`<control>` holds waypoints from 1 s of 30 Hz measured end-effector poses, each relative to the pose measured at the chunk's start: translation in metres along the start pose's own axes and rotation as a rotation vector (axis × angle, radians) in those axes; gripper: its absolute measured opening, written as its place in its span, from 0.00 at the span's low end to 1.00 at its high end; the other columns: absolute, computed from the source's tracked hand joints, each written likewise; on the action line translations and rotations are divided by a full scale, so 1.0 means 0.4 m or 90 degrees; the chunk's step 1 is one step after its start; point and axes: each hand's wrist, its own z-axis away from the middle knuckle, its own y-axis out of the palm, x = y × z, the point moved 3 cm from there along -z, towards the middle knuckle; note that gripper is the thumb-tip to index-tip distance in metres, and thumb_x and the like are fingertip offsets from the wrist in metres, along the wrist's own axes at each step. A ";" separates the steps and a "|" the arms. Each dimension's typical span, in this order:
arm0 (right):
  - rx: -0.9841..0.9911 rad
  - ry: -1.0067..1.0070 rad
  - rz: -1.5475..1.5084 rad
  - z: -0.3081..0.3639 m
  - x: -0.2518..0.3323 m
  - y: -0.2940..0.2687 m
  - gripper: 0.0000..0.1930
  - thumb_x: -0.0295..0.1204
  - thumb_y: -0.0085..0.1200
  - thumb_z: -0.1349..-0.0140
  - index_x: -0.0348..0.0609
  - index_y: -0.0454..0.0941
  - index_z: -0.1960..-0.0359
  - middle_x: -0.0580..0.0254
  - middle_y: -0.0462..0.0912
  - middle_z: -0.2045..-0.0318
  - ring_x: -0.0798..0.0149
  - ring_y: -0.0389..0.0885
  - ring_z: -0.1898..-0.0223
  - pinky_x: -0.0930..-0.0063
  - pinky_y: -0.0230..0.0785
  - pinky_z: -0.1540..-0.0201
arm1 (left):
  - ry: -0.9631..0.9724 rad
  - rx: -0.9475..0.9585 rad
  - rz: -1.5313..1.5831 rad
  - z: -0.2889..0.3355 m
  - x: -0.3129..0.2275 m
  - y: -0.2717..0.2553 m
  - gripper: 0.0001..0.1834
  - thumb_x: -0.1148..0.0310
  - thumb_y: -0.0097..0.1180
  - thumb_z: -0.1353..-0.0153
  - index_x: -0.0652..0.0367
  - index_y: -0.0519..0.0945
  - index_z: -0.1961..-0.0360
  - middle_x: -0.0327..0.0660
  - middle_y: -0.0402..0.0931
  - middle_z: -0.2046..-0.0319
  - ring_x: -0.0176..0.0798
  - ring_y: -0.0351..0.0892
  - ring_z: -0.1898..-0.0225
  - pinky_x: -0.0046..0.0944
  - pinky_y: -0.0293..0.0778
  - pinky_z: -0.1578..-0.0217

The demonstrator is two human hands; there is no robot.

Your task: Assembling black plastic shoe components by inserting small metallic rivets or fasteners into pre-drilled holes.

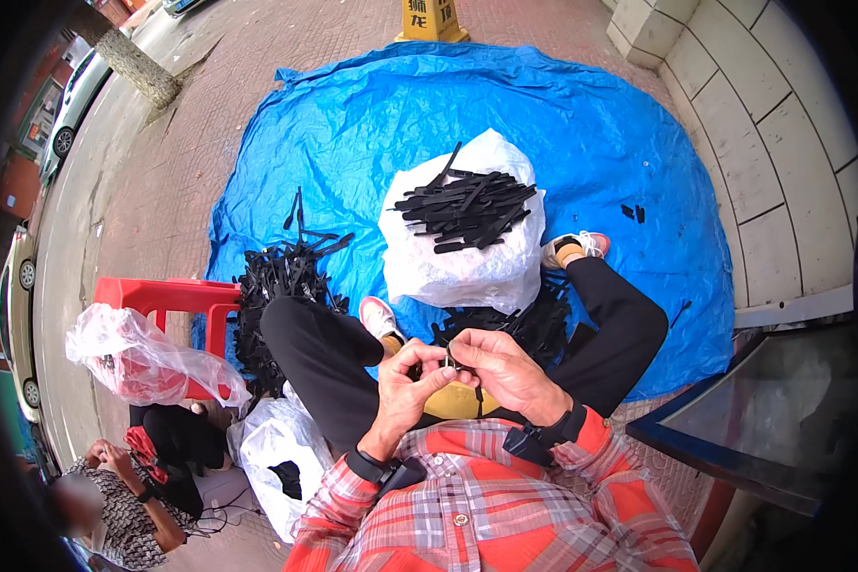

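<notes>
My left hand [412, 383] and my right hand [513, 372] meet in front of my lap, fingers pinched together. Between their fingertips is a black strap with a small metal-looking piece; its exact form is too small to tell. A short dark end of the strap [480, 401] hangs below my right fingers. Ahead of my hands, many black straps [467, 208] are heaped on a bulging white plastic bag [448, 272]. More black straps [534, 329] lie under and behind my hands, between my legs. Another tangled pile of black straps [281, 286] lies by my left knee.
A blue tarp [334, 124] covers the paving. At left stand a red stool [167, 294] with a clear plastic bag [129, 348], and a white bag [281, 453]. Another person [129, 505] sits lower left. A dark-framed panel [753, 419] is right, below a tiled wall [753, 172].
</notes>
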 end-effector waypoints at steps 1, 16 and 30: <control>0.004 -0.002 0.007 -0.001 -0.002 -0.010 0.08 0.33 0.52 0.40 0.41 0.73 0.67 0.70 0.74 0.75 0.79 0.69 0.77 0.88 0.60 0.74 | 0.026 -0.003 -0.025 -0.002 -0.009 0.005 0.11 0.75 0.65 0.54 0.63 0.79 0.68 0.30 0.66 0.79 0.22 0.61 0.77 0.23 0.58 0.75; -0.005 -0.015 0.087 0.020 -0.007 -0.024 0.10 0.27 0.55 0.44 0.37 0.68 0.65 0.65 0.75 0.74 0.75 0.73 0.77 0.86 0.62 0.77 | 0.061 0.125 -0.187 -0.007 -0.057 0.004 0.11 0.73 0.66 0.56 0.60 0.81 0.69 0.30 0.62 0.81 0.25 0.58 0.79 0.27 0.56 0.78; 0.058 0.052 0.140 0.066 -0.073 -0.055 0.12 0.36 0.50 0.38 0.39 0.74 0.73 0.69 0.74 0.80 0.82 0.69 0.83 0.91 0.58 0.83 | -0.005 0.159 -0.152 0.041 -0.024 0.019 0.12 0.70 0.66 0.54 0.58 0.82 0.65 0.29 0.57 0.80 0.25 0.54 0.77 0.28 0.53 0.77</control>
